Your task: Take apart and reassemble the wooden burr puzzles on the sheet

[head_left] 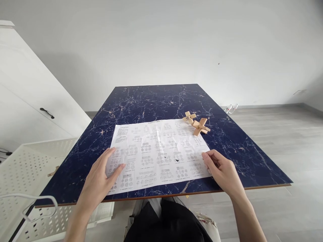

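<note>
A white printed instruction sheet (151,158) with rows of small diagrams lies on the dark blue marble-patterned table (151,101). My left hand (101,171) rests over the sheet's left edge, thumb and fingers apart. At the sheet's right edge, my right hand (218,166) pinches the paper between thumb and curled fingers. Two wooden interlocking puzzles stand by the sheet's far right corner: a smaller one (189,117) with a dark mark on it, and a larger cross-shaped one (201,127) nearer to me, overlapping the corner.
A white perforated basket (50,151) is left of the table, with a white cable (30,196) over it. Further left rises a white cabinet (32,84) with a black handle. Clear plastic bottles (230,108) are on the floor by the wall, beyond the table's right side.
</note>
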Demonstrator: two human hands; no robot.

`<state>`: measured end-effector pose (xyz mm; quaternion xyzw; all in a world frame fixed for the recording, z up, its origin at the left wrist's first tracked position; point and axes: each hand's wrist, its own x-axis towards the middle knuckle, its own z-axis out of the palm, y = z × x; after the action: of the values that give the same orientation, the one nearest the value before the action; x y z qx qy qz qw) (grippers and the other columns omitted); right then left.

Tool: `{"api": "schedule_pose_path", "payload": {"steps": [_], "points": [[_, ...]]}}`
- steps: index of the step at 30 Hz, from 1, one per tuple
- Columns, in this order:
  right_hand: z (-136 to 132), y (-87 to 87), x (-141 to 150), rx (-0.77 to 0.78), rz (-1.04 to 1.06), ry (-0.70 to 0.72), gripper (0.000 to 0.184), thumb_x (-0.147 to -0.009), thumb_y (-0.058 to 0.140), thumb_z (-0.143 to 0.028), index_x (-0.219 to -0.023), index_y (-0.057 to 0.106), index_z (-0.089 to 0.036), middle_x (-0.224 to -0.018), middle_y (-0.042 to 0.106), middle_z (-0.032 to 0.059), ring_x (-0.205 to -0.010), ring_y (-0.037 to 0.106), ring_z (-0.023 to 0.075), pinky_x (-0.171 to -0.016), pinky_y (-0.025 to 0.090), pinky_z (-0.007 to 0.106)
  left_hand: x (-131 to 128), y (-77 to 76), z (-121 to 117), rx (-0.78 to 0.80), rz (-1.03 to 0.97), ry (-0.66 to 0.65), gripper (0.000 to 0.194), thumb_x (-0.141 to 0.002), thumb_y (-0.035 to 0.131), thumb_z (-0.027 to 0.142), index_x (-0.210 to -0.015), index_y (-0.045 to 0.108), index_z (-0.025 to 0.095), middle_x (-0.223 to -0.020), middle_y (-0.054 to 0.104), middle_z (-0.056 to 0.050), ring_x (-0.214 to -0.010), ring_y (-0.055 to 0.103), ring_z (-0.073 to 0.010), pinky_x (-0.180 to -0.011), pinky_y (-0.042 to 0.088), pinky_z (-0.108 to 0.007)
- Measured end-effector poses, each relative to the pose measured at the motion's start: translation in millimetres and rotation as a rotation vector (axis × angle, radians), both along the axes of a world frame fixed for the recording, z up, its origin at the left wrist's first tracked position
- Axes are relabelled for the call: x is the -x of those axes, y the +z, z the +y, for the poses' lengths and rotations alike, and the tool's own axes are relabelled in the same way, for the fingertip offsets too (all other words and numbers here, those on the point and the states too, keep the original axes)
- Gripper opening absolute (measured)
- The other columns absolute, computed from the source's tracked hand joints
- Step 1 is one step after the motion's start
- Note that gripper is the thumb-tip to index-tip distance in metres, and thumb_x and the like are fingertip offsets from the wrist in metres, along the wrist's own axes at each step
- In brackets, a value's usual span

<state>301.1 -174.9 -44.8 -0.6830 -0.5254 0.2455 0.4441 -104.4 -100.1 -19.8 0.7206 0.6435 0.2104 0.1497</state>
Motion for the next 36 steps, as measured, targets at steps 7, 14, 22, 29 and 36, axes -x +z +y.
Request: {"api": "schedule_pose_path", "payload": {"steps": [7,14,22,29,36], "points": [[-2.0,-0.3,2.3,0.007,-0.059,-0.02,0.049,-0.104,0.057,-0.066,-0.082,0.064,-0.023,-0.061,0.049,-0.0026,-0.055,0.042,0.0149,-0.048,0.032,0.026,-0.1,-1.4,-2.6,-0.009,-0.026,0.019,0.076,-0.099,0.054,0.075,-0.162,0.044,0.033,-0.17,0.048,-0.008,-0.155,0.048,-0.0418,-0.123,0.047,-0.063],[-3.2,-2.0,0.9,0.019,-0.098,-0.009,0.048,-0.105,0.055,-0.065,-0.085,0.066,-0.023,-0.061,0.05,-0.0021,-0.054,0.044,0.0157,-0.049,0.035,0.027,0.8,-4.1,-2.8,-0.043,-0.028,0.003,0.072,-0.099,0.055,0.073,-0.16,0.047,0.036,-0.168,0.051,-0.006,-0.154,0.05,-0.0404,-0.124,0.046,-0.061],[-2.8,3.2,2.4,0.045,-0.079,-0.028,0.045,-0.106,0.055,-0.061,-0.084,0.066,-0.023,-0.064,0.05,-0.0014,-0.058,0.046,0.0162,-0.052,0.036,0.027,2.2,-5.7,0.5,-0.053,-0.008,0.026,0.07,-0.098,0.056,0.074,-0.159,0.047,0.039,-0.168,0.052,-0.002,-0.152,0.052,-0.0395,-0.125,0.047,-0.061],[-1.4,0.4,1.8,0.056,-0.06,-0.027,0.046,-0.107,0.055,-0.061,-0.082,0.064,-0.023,-0.063,0.049,-0.0015,-0.057,0.044,0.0162,-0.051,0.036,0.027,3.8,-9.2,3.1,-0.093,0.014,0.02,0.068,-0.098,0.054,0.072,-0.158,0.048,0.041,-0.165,0.054,-0.001,-0.15,0.055,-0.0399,-0.127,0.045,-0.061],[-0.4,2.9,5.1,0.071,-0.057,-0.028,0.045,-0.109,0.053,-0.058,-0.083,0.065,-0.022,-0.064,0.047,-0.0027,-0.057,0.042,0.0151,-0.052,0.034,0.026,13.3,-9.0,18.1,-0.015,0.113,-0.058,0.064,-0.105,0.049,0.066,-0.162,0.045,0.039,-0.174,0.042,-0.001,-0.159,0.042,-0.0412,-0.118,0.054,-0.058]]}}
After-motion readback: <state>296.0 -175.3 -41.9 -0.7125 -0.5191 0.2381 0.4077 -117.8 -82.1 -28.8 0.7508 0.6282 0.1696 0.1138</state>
